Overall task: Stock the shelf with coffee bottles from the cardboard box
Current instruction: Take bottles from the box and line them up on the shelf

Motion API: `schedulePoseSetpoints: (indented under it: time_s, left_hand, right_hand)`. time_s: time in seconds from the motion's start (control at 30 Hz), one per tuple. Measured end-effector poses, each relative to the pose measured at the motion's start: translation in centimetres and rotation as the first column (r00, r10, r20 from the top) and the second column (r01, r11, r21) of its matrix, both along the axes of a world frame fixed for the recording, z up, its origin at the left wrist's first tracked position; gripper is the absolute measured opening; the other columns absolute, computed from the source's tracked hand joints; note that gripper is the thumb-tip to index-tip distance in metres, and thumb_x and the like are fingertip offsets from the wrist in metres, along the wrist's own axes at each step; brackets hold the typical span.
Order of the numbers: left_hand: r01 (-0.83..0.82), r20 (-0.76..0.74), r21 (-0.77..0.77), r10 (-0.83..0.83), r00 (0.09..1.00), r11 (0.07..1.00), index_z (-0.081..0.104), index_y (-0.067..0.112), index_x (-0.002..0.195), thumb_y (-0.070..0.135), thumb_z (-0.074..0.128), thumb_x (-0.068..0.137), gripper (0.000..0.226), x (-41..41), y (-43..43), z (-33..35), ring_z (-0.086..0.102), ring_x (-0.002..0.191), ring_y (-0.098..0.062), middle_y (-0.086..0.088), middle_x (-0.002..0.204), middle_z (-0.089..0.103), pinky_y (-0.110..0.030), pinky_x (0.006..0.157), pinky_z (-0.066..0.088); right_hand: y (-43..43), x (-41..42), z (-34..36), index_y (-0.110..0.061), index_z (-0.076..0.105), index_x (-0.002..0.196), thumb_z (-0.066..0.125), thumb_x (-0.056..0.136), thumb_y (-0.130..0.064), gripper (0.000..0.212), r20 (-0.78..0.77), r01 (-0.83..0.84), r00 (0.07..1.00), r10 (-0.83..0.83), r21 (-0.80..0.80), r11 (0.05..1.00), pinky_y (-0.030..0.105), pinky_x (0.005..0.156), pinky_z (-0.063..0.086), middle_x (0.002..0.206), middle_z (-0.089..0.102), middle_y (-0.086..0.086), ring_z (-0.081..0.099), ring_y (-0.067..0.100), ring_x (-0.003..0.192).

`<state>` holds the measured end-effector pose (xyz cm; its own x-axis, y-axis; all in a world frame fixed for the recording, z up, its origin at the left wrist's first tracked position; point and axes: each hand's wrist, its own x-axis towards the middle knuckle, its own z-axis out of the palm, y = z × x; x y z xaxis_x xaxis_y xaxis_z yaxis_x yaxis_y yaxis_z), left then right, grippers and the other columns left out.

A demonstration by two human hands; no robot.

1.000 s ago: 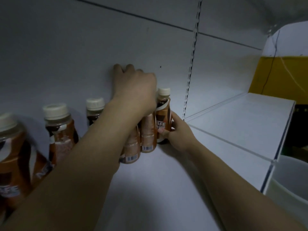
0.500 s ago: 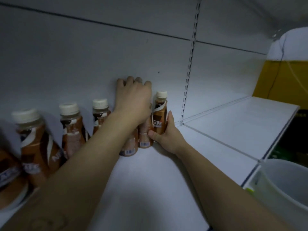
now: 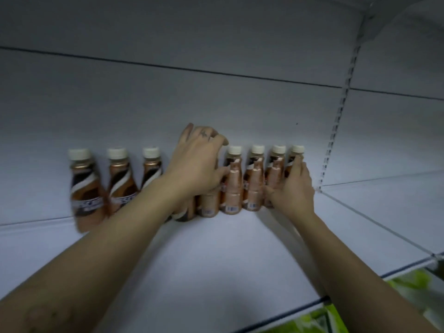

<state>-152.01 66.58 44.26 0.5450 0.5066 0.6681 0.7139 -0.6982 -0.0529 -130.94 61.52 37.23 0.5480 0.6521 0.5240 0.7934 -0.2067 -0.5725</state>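
Between both hands, coffee bottles [image 3: 254,181] stand in a row on the shelf [image 3: 216,260].
Left hand [image 3: 194,164] curls over two bottles; right hand [image 3: 294,186] cups the end one (probably squeezing them tidy).

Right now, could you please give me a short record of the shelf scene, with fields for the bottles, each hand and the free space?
shelf: white shelf, bottles in one row along the back wall
coffee bottles: seven white caps show; at least one more bottle hidden under the left hand
left hand: left hand draped over bottles mid-row
right hand: right hand cupped against the rightmost bottle
free space: front of the shelf bare; nothing right of the metal upright
cardboard box: not in view
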Motion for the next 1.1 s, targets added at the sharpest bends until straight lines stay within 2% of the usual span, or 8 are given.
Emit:
schedulePoseSetpoints:
  time_s: [0.17, 0.33, 0.43, 0.53, 0.67, 0.9, 0.97, 1.1]
  left_hand:
    - [-0.089, 0.126, 0.030, 0.085, 0.988, 0.996, 0.053, 0.018, 0.130, 0.035, 0.066, 0.082, 0.053, -9.1, -0.8, -0.3, 0.036, 0.130, -0.027, -0.007, 0.133, 0.051, -0.042, 0.114, 0.017]
    - [-0.242, 0.331, -0.014, 0.233, 0.915, 0.970, 0.049, 0.016, 0.133, 0.045, 0.062, 0.081, 0.061, -17.4, 0.4, -1.9, 0.037, 0.129, -0.033, -0.011, 0.134, 0.050, -0.049, 0.104, 0.035]
    - [-0.234, 0.381, -0.080, 0.246, 0.891, 0.969, 0.044, 0.012, 0.136, 0.045, 0.071, 0.080, 0.070, -20.5, 1.4, -3.9, 0.035, 0.128, -0.029, -0.011, 0.136, 0.045, -0.043, 0.101, 0.038]
    - [-0.185, 0.339, -0.242, 0.262, 0.904, 0.952, 0.044, 0.015, 0.131, 0.054, 0.066, 0.078, 0.070, -22.7, 2.4, -5.7, 0.046, 0.116, -0.023, -0.006, 0.127, 0.048, -0.041, 0.093, 0.046]
    - [-0.151, 0.322, -0.391, 0.289, 0.902, 0.908, 0.050, 0.021, 0.117, 0.072, 0.059, 0.067, 0.073, -24.4, 2.8, -6.1, 0.060, 0.088, -0.013, 0.003, 0.107, 0.057, -0.037, 0.075, 0.055]
    - [-0.136, 0.245, -0.618, 0.354, 0.902, 0.774, 0.047, 0.027, 0.107, 0.049, 0.082, 0.064, 0.060, -22.6, 3.2, -8.0, 0.059, 0.083, -0.010, 0.008, 0.100, 0.061, -0.027, 0.073, 0.049]
    - [-0.126, 0.248, -0.664, 0.376, 0.893, 0.737, 0.048, 0.026, 0.109, 0.047, 0.084, 0.064, 0.061, -22.8, 3.4, -8.0, 0.058, 0.080, -0.008, 0.011, 0.095, 0.058, -0.025, 0.071, 0.047]
    - [-0.146, 0.247, -0.655, 0.392, 0.886, 0.742, 0.051, 0.028, 0.102, 0.048, 0.086, 0.060, 0.058, -22.7, 3.4, -7.4, 0.055, 0.074, 0.000, 0.013, 0.087, 0.058, -0.019, 0.061, 0.043]
  right_hand:
    - [-0.6, -6.5, 1.5, -0.013, 0.020, 0.152, 0.067, 0.082, -0.040, 0.088, 0.160, -0.109, 0.981, 0.107, 0.006, 0.994, 0.044, 0.117, 0.021, 0.158, 0.023, 0.011, 0.021, 0.028, 0.145]
    - [-0.9, -14.2, 3.6, -0.021, 0.030, 0.148, 0.068, 0.085, -0.029, 0.074, 0.218, -0.415, 0.896, 0.386, 0.106, 0.903, 0.039, 0.114, 0.031, 0.151, 0.036, 0.001, 0.033, 0.018, 0.139]
    - [-0.3, -18.8, 4.4, -0.025, 0.033, 0.145, 0.065, 0.087, -0.029, 0.067, 0.244, -0.530, 0.838, 0.489, 0.148, 0.835, 0.035, 0.107, 0.039, 0.145, 0.040, -0.003, 0.042, 0.012, 0.130]
    - [1.6, -22.5, 4.9, -0.026, 0.035, 0.143, 0.064, 0.089, -0.028, 0.062, 0.228, -0.598, 0.796, 0.560, 0.160, 0.785, 0.031, 0.098, 0.046, 0.141, 0.042, -0.007, 0.047, 0.005, 0.117]
    - [4.2, -25.6, 5.0, -0.024, 0.042, 0.139, 0.059, 0.091, -0.024, 0.051, 0.291, -0.602, 0.789, 0.541, 0.194, 0.774, 0.028, 0.089, 0.048, 0.136, 0.047, -0.004, 0.052, 0.009, 0.114]
    - [4.8, -26.2, 2.4, -0.013, 0.047, 0.136, 0.064, 0.085, -0.017, 0.055, 0.414, -0.563, 0.786, 0.459, 0.174, 0.808, 0.031, 0.099, 0.041, 0.138, 0.046, 0.007, 0.045, 0.021, 0.126]
    - [3.8, -25.5, 1.5, -0.018, 0.042, 0.140, 0.065, 0.085, -0.020, 0.059, 0.346, -0.576, 0.784, 0.516, 0.093, 0.812, 0.027, 0.097, 0.040, 0.140, 0.043, 0.002, 0.045, 0.016, 0.125]
    - [3.3, -25.3, 1.2, -0.027, 0.030, 0.145, 0.066, 0.087, -0.023, 0.069, 0.207, -0.605, 0.780, 0.591, 0.009, 0.796, 0.025, 0.094, 0.042, 0.140, 0.041, -0.007, 0.049, 0.010, 0.120]
